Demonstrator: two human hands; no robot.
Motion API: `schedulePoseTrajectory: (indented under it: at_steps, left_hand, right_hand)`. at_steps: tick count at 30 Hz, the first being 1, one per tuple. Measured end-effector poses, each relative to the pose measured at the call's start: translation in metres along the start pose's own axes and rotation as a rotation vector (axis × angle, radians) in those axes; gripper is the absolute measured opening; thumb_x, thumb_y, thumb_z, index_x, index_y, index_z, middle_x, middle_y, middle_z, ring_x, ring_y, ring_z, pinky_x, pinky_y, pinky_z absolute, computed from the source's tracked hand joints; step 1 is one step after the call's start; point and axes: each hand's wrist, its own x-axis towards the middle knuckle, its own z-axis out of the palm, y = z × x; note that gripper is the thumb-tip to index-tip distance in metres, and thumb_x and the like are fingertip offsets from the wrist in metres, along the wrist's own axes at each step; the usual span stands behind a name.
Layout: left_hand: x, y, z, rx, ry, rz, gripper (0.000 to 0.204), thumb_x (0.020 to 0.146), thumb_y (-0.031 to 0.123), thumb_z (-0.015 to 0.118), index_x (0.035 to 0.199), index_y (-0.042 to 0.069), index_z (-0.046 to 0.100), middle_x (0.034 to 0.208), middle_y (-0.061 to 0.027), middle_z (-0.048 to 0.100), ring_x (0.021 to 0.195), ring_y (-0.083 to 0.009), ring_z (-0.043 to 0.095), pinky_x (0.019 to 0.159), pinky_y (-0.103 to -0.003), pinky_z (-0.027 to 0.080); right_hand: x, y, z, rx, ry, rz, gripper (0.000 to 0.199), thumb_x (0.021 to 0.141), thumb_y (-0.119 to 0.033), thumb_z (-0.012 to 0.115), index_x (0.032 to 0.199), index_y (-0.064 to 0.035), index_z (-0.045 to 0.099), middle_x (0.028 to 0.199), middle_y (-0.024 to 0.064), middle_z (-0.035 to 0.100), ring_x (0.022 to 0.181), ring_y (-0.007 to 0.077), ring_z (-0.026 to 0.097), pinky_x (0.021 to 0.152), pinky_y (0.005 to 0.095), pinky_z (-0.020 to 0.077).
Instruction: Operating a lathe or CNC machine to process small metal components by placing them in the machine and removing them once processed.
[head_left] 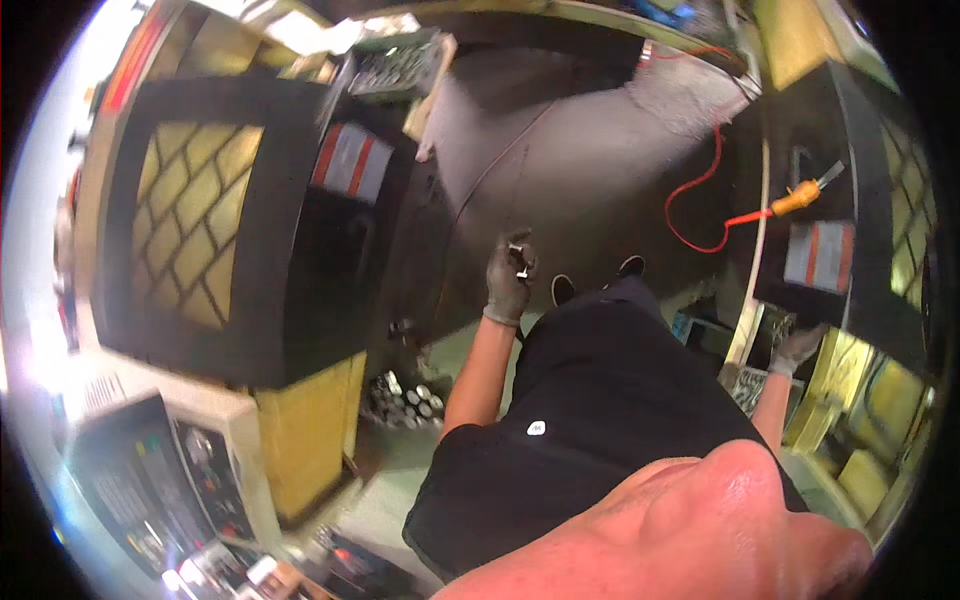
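Observation:
My left hand (508,280), in a grey work glove, is out in front of my body with its fingers curled round some small shiny metal parts (520,262); their exact shape is too small to make out. Far to the right, my right hand (798,346), gloved as well, reaches down beside a tray of small metal pieces (748,388). Its fingers are blurred and partly hidden, so any hold on a piece cannot be told.
An orange air gun (797,197) on a red hose (690,185) hangs by the right-hand black machine (800,262). At left stands another black machine (265,240) with a yellow window. Near it are a crate of metal parts (395,68), stacked round bars (408,402) and a control panel (140,480).

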Motion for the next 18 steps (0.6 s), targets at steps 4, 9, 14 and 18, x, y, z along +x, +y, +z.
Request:
schedulePoseTrajectory:
  at_steps: [4, 9, 14, 18]
  left_hand:
    - [-0.029, 0.009, -0.004, -0.083, 0.148, -0.009, 0.034, 0.097, 0.038, 0.047, 0.11, 0.01, 0.06, 0.07, 0.0001, 0.054, 0.055, -0.0095, 0.044, 0.047, -0.023, 0.031]
    - [-0.035, -0.001, -0.014, 0.194, 0.111, 0.234, 0.036, 0.098, 0.04, 0.043, 0.107, 0.009, 0.059, 0.069, -0.0007, 0.055, 0.053, -0.0099, 0.045, 0.046, -0.023, 0.032]
    - [-0.008, -0.003, -0.013, 0.001, 0.019, -0.034, 0.039, 0.099, 0.038, 0.039, 0.103, 0.004, 0.06, 0.058, -0.0008, 0.05, 0.046, -0.0112, 0.042, 0.043, -0.024, 0.03]
    - [0.038, -0.003, -0.006, 0.265, -0.186, -0.072, 0.04, 0.098, 0.04, 0.043, 0.095, 0.005, 0.062, 0.057, 0.0004, 0.049, 0.047, -0.0087, 0.041, 0.044, -0.025, 0.029]
  right_hand:
    - [-0.042, -0.031, 0.017, 0.091, 0.08, 0.246, 0.067, 0.095, -0.052, 0.041, 0.14, -0.0029, 0.036, 0.146, 0.0117, 0.037, 0.118, 0.0299, 0.05, 0.103, 0.0427, 0.0371]
    - [-0.081, 0.007, 0.027, -0.053, -0.1, 0.746, 0.08, 0.09, -0.066, 0.041, 0.138, -0.0026, 0.036, 0.144, 0.0117, 0.033, 0.119, 0.0311, 0.05, 0.101, 0.046, 0.0407]
    - [-0.071, 0.003, 0.049, -0.166, -0.431, 0.76, 0.068, 0.094, -0.061, 0.039, 0.129, -0.0032, 0.047, 0.131, 0.011, 0.047, 0.112, 0.0321, 0.056, 0.095, 0.044, 0.0442]
    - [-0.052, -0.007, 0.084, -0.255, -0.538, 0.773, 0.066, 0.094, -0.06, 0.038, 0.129, -0.0049, 0.049, 0.129, 0.0094, 0.051, 0.108, 0.0305, 0.058, 0.091, 0.043, 0.0461]
